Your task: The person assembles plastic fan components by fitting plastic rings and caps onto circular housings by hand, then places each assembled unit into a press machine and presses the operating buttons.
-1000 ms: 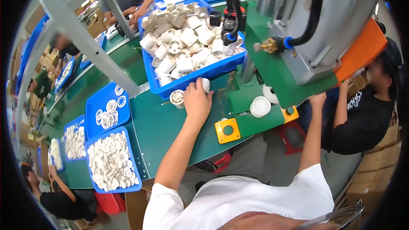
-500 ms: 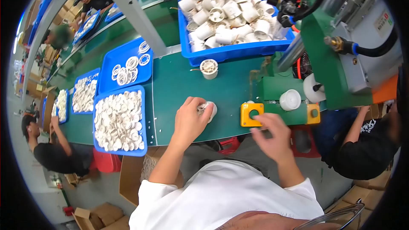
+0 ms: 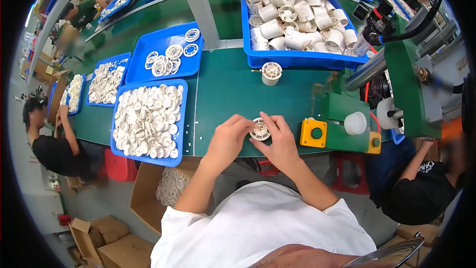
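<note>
Both hands meet at the table's front edge around a white round plastic housing (image 3: 260, 130), its spoked face turned up. My right hand (image 3: 280, 143) grips it from the right, thumb below and fingers above. On its left side, my left hand (image 3: 231, 138) has its fingertips pinched at the rim; what they hold, if anything, is too small to make out. Beyond the hands, a second white cylindrical housing (image 3: 271, 73) stands upright with a short wire sticking out leftward. A yellow box with a green push button (image 3: 313, 133) sits to the right of my right hand.
A large blue bin (image 3: 307, 60) of white housings stands behind. Left are blue trays of white caps (image 3: 146, 124) and white rings (image 3: 159, 65). A green press machine (image 3: 342, 107) with a white cup (image 3: 355, 123) stands right. People sit on both sides.
My right hand has left the yellow button box and come to the housing, now gripping it. My left hand has shifted to the housing's left side. The view has swung left.
</note>
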### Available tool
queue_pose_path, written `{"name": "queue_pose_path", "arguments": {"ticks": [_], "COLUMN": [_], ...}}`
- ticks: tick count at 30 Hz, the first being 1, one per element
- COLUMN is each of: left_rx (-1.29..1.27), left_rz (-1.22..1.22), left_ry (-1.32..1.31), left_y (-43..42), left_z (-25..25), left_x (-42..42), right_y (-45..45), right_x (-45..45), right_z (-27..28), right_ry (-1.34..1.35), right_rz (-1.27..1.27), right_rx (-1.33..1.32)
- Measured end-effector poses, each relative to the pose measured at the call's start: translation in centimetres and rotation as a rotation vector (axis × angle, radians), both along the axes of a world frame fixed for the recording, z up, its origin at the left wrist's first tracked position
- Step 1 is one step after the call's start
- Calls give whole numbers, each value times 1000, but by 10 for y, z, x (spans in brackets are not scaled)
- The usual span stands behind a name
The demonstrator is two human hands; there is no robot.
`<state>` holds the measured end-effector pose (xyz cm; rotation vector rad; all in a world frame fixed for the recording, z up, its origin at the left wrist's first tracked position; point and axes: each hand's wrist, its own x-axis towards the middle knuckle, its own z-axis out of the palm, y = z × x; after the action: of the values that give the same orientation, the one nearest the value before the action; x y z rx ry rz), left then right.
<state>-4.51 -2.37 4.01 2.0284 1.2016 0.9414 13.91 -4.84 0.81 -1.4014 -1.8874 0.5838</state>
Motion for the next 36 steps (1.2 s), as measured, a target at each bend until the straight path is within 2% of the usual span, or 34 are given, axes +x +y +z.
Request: {"name": "queue_pose_path", "arguments": {"ticks": [1,3,6,10,13,16,19,21,24,26,29,30,32,34,36], "left_rx": [-2,224,197,352,118,-144,-107,291,164,170,190,200,141,202,99], "left_rz": [3,-92,-179,-259,-132,0,54,145,295,481,803,811,789,811,650], "left_ry": [-5,235,307,181,-28,-192,-109,-27,14,211,672,675,858,818,585], "left_y": [2,8,25,49,52,34,17,11,-2,-5,-5,-6,-11,-9,-13], "left_z": [3,9,26,-6,-33,-42,-49,-41,-12,-7,-16,-22,-31,-31,-29], "left_x": [-2,-5,-5,-1,-5,-11,-16,-22,-55,-86,-121,-128,-139,-143,-148], "right_y": [2,6,13,16,15,13,13,20,49,84,154,179,219,249,274], "right_x": [3,10,21,19,18,17,15,9,-13,-43,-100,-120,-154,-175,-192], "right_z": [2,12,18,25,29,32,44,71,100,113,91,79,50,27,3], "right_ry": [-5,36,71,67,103,9,-160,-246,-328,-291,-438,-528,-643,-694,-749], "right_rz": [3,145,259,277,282,293,288,304,277,351,404,405,280,208,110], "right_rx": [-2,-28,-73,-128,-208,-207,-168,-98,0,3,118,134,216,239,221]}}
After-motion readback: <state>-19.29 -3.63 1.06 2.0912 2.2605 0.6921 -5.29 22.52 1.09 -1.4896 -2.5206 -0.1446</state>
